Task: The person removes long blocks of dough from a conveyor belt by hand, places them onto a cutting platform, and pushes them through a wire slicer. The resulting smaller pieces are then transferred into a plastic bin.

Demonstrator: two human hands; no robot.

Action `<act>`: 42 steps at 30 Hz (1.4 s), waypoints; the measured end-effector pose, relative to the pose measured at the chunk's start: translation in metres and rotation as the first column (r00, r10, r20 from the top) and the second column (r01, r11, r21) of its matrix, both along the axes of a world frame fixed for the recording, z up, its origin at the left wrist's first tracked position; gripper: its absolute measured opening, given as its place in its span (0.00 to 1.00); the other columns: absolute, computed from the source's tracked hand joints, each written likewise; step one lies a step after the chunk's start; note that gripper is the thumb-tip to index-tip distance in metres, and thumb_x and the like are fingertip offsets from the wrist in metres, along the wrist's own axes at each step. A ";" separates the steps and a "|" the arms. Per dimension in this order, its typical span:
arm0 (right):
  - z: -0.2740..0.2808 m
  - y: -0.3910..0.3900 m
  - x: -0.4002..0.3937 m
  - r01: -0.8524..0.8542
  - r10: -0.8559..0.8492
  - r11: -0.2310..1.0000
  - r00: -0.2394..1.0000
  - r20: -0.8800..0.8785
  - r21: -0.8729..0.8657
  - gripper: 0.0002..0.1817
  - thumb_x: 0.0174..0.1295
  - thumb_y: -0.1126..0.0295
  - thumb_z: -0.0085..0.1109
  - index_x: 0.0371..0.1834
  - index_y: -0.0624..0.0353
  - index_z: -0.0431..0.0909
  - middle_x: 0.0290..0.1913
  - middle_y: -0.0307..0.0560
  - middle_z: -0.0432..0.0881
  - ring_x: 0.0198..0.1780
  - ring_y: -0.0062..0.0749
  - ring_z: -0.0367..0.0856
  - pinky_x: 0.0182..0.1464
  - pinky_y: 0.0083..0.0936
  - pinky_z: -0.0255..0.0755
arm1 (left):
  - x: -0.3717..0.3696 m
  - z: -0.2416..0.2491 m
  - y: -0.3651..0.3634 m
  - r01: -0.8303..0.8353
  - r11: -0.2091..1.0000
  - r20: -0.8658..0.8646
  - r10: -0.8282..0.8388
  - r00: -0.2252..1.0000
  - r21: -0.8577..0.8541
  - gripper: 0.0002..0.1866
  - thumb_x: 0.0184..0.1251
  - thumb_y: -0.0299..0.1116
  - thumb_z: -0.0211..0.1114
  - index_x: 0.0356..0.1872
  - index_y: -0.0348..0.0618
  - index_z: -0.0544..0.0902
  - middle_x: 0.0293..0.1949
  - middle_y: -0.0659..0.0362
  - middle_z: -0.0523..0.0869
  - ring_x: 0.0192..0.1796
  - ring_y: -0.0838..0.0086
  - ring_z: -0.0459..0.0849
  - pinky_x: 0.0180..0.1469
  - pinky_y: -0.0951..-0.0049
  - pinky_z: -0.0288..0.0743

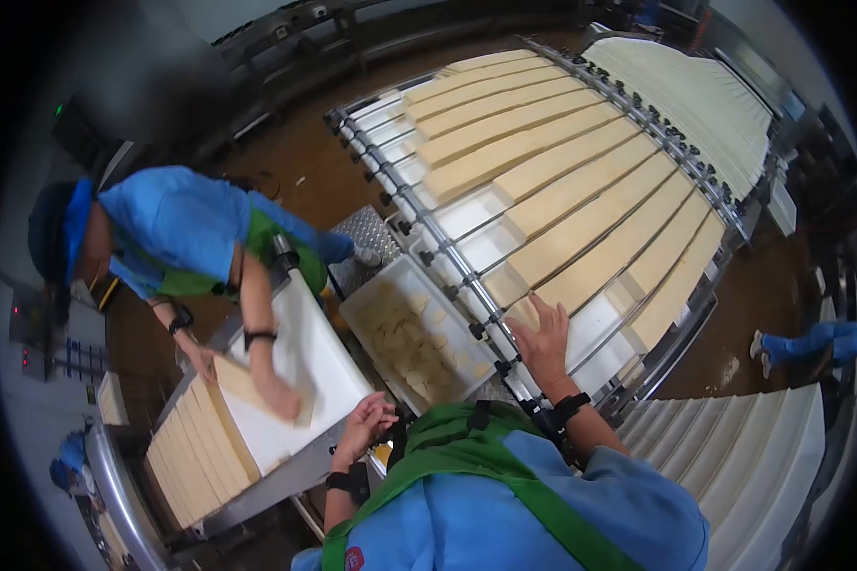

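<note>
My right hand [542,344] reaches over the near end of a wide rack, fingers spread and fingertips right at the end of a long pale-yellow slab [581,238]. Thin metal rods separate the slabs lying in rows on this rack. My left hand [364,426] hovers by the near corner of a white conveyor belt [328,366], its fingers loosely curled and nothing visible in them. Between the rack and the belt is a white bin [360,303] holding pale broken scraps [414,352].
On the left, a co-worker [181,219] in blue with a green apron handles a slab [257,388] on the belt, beside a row of slabs [190,457]. White ridged sheets [733,457] stand at lower right. A rail with black knobs [448,262] edges the rack.
</note>
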State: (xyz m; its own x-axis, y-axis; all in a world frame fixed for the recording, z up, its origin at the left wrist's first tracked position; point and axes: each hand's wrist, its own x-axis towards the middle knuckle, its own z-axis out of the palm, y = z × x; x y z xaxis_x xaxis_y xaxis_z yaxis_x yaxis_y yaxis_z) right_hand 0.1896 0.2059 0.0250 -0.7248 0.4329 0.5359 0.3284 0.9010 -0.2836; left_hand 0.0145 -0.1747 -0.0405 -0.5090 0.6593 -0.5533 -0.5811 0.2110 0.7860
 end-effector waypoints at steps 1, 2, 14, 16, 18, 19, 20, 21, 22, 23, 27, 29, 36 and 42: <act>-0.001 0.001 -0.002 0.021 -0.021 0.999 1.000 -0.001 0.028 0.15 0.56 0.68 0.74 0.48 0.39 0.91 0.69 0.51 0.74 0.68 0.48 0.73 0.75 0.63 0.59 | 0.001 -0.003 0.001 -0.007 1.000 -0.003 0.007 1.000 -0.004 0.23 0.85 0.34 0.57 0.75 0.44 0.69 0.58 0.55 0.86 0.53 0.71 0.90 0.53 0.78 0.83; 0.001 0.000 -0.003 0.022 -0.023 0.999 1.000 0.018 0.034 0.14 0.57 0.68 0.72 0.47 0.40 0.91 0.70 0.50 0.74 0.68 0.47 0.73 0.75 0.63 0.59 | 0.001 -0.004 0.001 -0.028 1.000 0.006 0.028 1.000 -0.009 0.23 0.85 0.34 0.57 0.75 0.44 0.69 0.58 0.55 0.86 0.53 0.71 0.90 0.53 0.78 0.83; 0.022 0.005 -0.008 -0.071 0.051 0.995 0.966 0.254 0.069 0.13 0.64 0.70 0.63 0.48 0.41 0.92 0.71 0.48 0.75 0.74 0.45 0.70 0.80 0.69 0.46 | 0.002 -0.009 0.003 -0.025 0.996 -0.050 0.020 0.999 -0.085 0.19 0.87 0.31 0.53 0.72 0.41 0.73 0.56 0.56 0.88 0.53 0.72 0.91 0.52 0.78 0.83; 0.022 0.007 -0.008 -0.094 0.065 0.991 0.959 0.276 0.094 0.12 0.65 0.69 0.64 0.48 0.42 0.91 0.71 0.47 0.76 0.75 0.44 0.70 0.80 0.70 0.46 | 0.002 -0.008 0.002 -0.016 0.996 -0.042 0.012 0.999 -0.092 0.19 0.87 0.31 0.53 0.72 0.41 0.73 0.56 0.56 0.88 0.53 0.72 0.91 0.52 0.77 0.83; 0.024 0.009 -0.008 -0.104 0.070 0.989 0.954 0.291 0.103 0.11 0.65 0.69 0.65 0.48 0.42 0.91 0.71 0.47 0.76 0.75 0.44 0.70 0.79 0.71 0.46 | 0.001 -0.007 0.003 0.001 0.996 -0.010 -0.002 1.000 -0.086 0.20 0.86 0.32 0.55 0.72 0.41 0.73 0.58 0.54 0.87 0.52 0.73 0.90 0.53 0.77 0.84; 0.024 0.010 -0.010 -0.106 0.069 0.988 0.952 0.297 0.112 0.11 0.64 0.68 0.66 0.48 0.42 0.91 0.70 0.46 0.77 0.75 0.43 0.71 0.79 0.72 0.46 | -0.001 0.002 0.005 -0.025 0.996 -0.004 0.025 1.000 -0.086 0.20 0.86 0.32 0.55 0.72 0.41 0.73 0.58 0.54 0.87 0.52 0.73 0.90 0.53 0.77 0.84; 0.021 0.011 -0.010 -0.098 0.066 0.990 0.957 0.283 0.098 0.11 0.63 0.68 0.68 0.47 0.42 0.90 0.70 0.46 0.78 0.76 0.42 0.71 0.79 0.73 0.46 | -0.001 0.010 0.007 0.007 0.997 -0.011 -0.008 1.000 -0.081 0.20 0.85 0.32 0.55 0.73 0.41 0.73 0.58 0.54 0.87 0.52 0.73 0.90 0.54 0.76 0.84; 0.015 0.012 -0.010 -0.136 0.104 0.986 0.952 0.287 0.094 0.11 0.63 0.68 0.68 0.47 0.42 0.90 0.70 0.46 0.78 0.76 0.42 0.71 0.79 0.73 0.46 | 0.000 0.016 0.006 0.035 0.996 -0.018 -0.037 0.999 -0.079 0.21 0.85 0.31 0.55 0.73 0.41 0.72 0.59 0.54 0.86 0.52 0.73 0.90 0.55 0.75 0.84; 0.007 0.016 -0.009 -0.121 0.104 0.992 0.953 0.285 0.045 0.15 0.63 0.70 0.67 0.52 0.43 0.88 0.70 0.48 0.78 0.76 0.43 0.71 0.79 0.72 0.45 | -0.002 0.007 0.003 0.051 0.997 -0.010 -0.051 0.999 -0.053 0.22 0.84 0.30 0.57 0.74 0.43 0.72 0.59 0.55 0.85 0.52 0.73 0.89 0.57 0.74 0.84; 0.001 0.020 -0.008 -0.106 0.102 0.994 0.954 0.282 -0.003 0.19 0.62 0.72 0.66 0.57 0.45 0.86 0.70 0.49 0.78 0.76 0.45 0.71 0.79 0.72 0.45 | 0.000 0.000 0.000 0.013 0.998 -0.009 -0.014 1.000 -0.058 0.22 0.84 0.30 0.57 0.74 0.43 0.72 0.59 0.55 0.85 0.52 0.73 0.89 0.57 0.74 0.84; -0.006 0.030 -0.008 -0.080 0.124 0.984 0.950 0.286 -0.160 0.34 0.62 0.76 0.61 0.75 0.56 0.70 0.73 0.51 0.74 0.78 0.50 0.66 0.80 0.70 0.42 | 0.002 0.002 -0.010 0.042 0.999 -0.134 -0.042 0.990 -0.004 0.23 0.81 0.27 0.61 0.73 0.45 0.74 0.57 0.58 0.86 0.51 0.75 0.88 0.57 0.73 0.85; -0.010 0.035 -0.010 -0.065 0.125 0.984 0.916 0.381 -0.168 0.39 0.63 0.74 0.60 0.80 0.60 0.62 0.77 0.53 0.70 0.81 0.50 0.62 0.82 0.67 0.37 | 0.000 0.013 -0.026 -0.032 0.990 -0.087 0.044 0.995 0.136 0.23 0.80 0.27 0.63 0.72 0.44 0.75 0.54 0.58 0.87 0.51 0.76 0.87 0.56 0.73 0.85; 0.019 -0.012 -0.061 -0.102 -0.037 0.976 0.796 0.605 0.193 0.32 0.74 0.67 0.53 0.81 0.58 0.61 0.83 0.59 0.59 0.85 0.53 0.52 0.83 0.63 0.38 | 0.000 -0.028 -0.159 -0.833 0.552 -0.461 0.734 0.499 -0.023 0.17 0.74 0.29 0.66 0.61 0.43 0.83 0.36 0.61 0.88 0.34 0.77 0.84 0.39 0.73 0.81; 0.004 -0.169 -0.260 -0.692 0.745 0.667 0.615 0.258 -0.274 0.21 0.74 0.71 0.56 0.67 0.63 0.76 0.67 0.61 0.77 0.70 0.58 0.72 0.76 0.47 0.62 | -0.011 -0.026 -0.238 -0.955 -0.139 -0.880 0.441 0.177 -0.262 0.37 0.61 0.30 0.76 0.70 0.36 0.70 0.62 0.38 0.68 0.64 0.44 0.73 0.68 0.54 0.70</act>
